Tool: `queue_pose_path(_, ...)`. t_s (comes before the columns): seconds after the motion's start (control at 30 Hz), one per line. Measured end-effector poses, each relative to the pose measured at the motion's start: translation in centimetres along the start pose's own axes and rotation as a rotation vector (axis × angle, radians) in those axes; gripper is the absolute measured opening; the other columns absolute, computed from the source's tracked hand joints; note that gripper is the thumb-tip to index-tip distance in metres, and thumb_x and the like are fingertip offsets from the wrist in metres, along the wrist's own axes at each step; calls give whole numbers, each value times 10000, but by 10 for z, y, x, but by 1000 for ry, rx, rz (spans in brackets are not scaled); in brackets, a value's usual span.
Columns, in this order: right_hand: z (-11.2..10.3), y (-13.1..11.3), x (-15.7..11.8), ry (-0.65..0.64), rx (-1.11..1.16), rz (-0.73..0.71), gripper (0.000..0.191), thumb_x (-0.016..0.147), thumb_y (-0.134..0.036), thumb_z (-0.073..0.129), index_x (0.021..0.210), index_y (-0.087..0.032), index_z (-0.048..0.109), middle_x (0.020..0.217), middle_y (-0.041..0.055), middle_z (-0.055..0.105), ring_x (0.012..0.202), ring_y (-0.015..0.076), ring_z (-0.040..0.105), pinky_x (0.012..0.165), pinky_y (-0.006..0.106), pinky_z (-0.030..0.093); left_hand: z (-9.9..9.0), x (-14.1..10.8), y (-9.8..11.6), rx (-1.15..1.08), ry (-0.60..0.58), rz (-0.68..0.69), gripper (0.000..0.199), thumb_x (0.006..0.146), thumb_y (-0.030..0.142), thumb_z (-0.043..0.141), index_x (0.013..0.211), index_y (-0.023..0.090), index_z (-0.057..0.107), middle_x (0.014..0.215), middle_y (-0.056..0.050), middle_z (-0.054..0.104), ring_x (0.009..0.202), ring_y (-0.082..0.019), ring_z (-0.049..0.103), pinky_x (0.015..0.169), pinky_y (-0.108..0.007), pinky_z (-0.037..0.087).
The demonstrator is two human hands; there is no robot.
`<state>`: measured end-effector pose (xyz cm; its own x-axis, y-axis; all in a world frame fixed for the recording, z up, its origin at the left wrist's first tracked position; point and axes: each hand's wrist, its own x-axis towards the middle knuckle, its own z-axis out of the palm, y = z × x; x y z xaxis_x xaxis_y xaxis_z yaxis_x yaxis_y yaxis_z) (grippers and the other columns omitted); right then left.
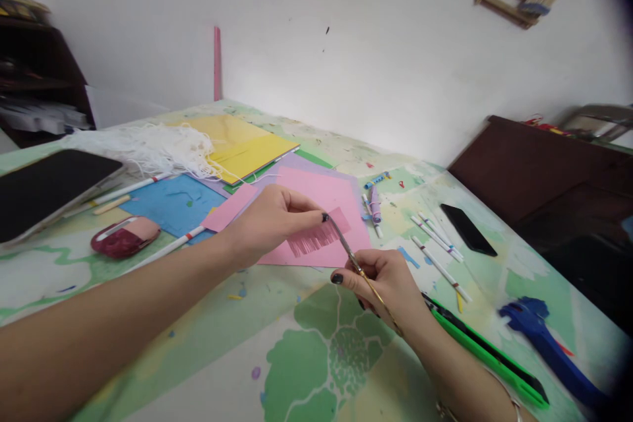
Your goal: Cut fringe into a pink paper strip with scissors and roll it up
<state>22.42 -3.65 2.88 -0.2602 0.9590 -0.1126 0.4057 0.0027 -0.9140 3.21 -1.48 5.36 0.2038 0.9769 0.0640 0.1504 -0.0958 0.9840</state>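
Between the thumb and fingers of my left hand (270, 217) is a strip of pink paper (311, 239), its lower edge cut into a fringe. My right hand (388, 277) is closed around a pair of scissors (357, 266) with gold-coloured handles. The blades point up and left and meet the strip beside my left thumb. Beneath the strip lies a larger pink sheet (341, 192). A small pink piece of paper (231, 207) is partly behind my left hand.
White yarn (148, 150), yellow sheets (252, 145) and a blue sheet (173, 201) lie at the left, near a maroon computer mouse (126, 236). To the right are paper sticks (442, 269), a black phone (468, 229), a green cutter (489, 349) and a dark blue tool (548, 343).
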Motion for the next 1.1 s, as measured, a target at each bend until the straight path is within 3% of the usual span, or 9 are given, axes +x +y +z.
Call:
queue_pose_path(0.7, 0, 0, -3, -18, 18, -45, 410, 601, -504, 748, 545, -153, 545, 400, -73, 355, 360, 53, 311, 358, 203, 195, -1, 1, 0, 20, 4, 8, 161, 716, 254, 608, 747, 171, 742, 729, -34, 714, 663, -152, 606, 617, -249, 454)
queue_pose_path(1.1, -3, 3, -2, -33, 26, -63, 382, 635, -468, 732, 562, -152, 531, 406, -72, 357, 362, 53, 299, 356, 207, 193, -5, 4, 4, 26, 130, 15, 140, 706, 243, 618, 624, 160, 696, 575, 13, 615, 558, -105, 498, 550, -231, 371)
